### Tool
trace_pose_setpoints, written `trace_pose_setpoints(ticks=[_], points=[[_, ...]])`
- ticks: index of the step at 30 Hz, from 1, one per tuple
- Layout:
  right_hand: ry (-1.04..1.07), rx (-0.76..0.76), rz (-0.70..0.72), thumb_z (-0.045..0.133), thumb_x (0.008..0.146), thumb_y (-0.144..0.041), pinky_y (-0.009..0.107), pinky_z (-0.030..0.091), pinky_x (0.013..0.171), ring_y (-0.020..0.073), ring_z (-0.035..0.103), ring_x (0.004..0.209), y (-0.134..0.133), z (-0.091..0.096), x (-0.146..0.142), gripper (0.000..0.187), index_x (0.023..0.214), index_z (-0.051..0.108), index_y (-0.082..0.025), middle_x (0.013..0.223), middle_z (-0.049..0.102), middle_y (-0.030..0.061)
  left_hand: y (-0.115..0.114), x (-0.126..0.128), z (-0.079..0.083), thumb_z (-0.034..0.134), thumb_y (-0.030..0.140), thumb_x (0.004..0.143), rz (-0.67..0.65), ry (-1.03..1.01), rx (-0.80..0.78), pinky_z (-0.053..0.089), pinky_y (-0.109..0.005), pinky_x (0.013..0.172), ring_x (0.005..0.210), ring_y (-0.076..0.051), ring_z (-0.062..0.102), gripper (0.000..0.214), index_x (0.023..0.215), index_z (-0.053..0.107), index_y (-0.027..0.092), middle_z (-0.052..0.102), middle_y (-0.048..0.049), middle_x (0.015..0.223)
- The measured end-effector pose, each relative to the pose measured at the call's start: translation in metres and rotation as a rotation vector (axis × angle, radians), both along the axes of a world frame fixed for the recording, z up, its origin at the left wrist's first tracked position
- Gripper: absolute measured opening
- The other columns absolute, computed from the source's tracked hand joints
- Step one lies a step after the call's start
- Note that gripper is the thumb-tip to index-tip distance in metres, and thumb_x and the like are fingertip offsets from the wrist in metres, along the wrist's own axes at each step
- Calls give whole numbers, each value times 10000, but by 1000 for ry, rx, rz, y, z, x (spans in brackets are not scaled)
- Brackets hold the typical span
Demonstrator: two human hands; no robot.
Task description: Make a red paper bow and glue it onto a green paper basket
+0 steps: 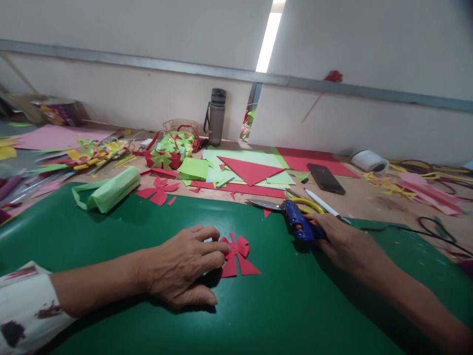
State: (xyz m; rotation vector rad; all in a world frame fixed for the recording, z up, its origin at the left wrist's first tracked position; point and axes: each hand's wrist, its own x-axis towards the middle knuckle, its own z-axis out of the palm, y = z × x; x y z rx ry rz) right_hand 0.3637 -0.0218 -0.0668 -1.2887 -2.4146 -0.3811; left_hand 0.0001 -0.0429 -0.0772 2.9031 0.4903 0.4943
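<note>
My left hand (186,268) lies on the green mat (155,325), thumb apart and fingers slightly bent. Its fingertips rest on the left side of a red paper bow (242,249), partly covering it. Off to the right, my right hand (338,236) is closed around a blue glue gun (298,222), its nozzle end pointing away from me. Just beyond the glue gun lie scissors (268,203) with yellow handles and a white pen (325,203). A red paper cutout shaped like petals (158,190) is at the mat's far edge.
A rolled light green paper piece (114,190) sits at the mat's far left. Behind are small paper baskets (162,159), coloured sheets (251,170), a phone (325,178) and a dark bottle (217,118). A cord (417,229) runs along the right. A white wall panel (148,93) closes the back.
</note>
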Motion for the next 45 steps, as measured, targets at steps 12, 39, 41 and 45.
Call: trace_pose_setpoints(ticks=[12,39,41,45], points=[[-265,130,-170,418,855,-263,391,507,575,305,668,680,-3,-10,-3,208,868,584,-139,775,685,157,0,0,1,333,594,905,6,19,-42,395,-424,831,957,-266,452,434,933,479,186,608,-103,1141],[367,-952,-101,510,808,-437,258,530,447,188,618,547,-71,42,-84,283,935,676,-246,715,696,33,2,0,2,489,566,854,-2,25,1,399,-405,731,899,-262,480,383,902,477,186,621,-96,1076],[362,-965,-108,509,816,-414,249,531,462,183,618,560,-70,43,-87,267,946,674,-248,718,695,25,3,0,3,476,570,860,-8,17,1,398,-402,729,900,-260,483,381,895,473,190,622,-97,1058],[299,-982,-143,496,836,-437,246,536,483,181,617,575,-70,40,-86,291,976,665,-246,711,680,17,4,0,2,461,579,863,-17,19,-5,398,-400,726,895,-260,480,382,879,468,197,623,-102,1055]])
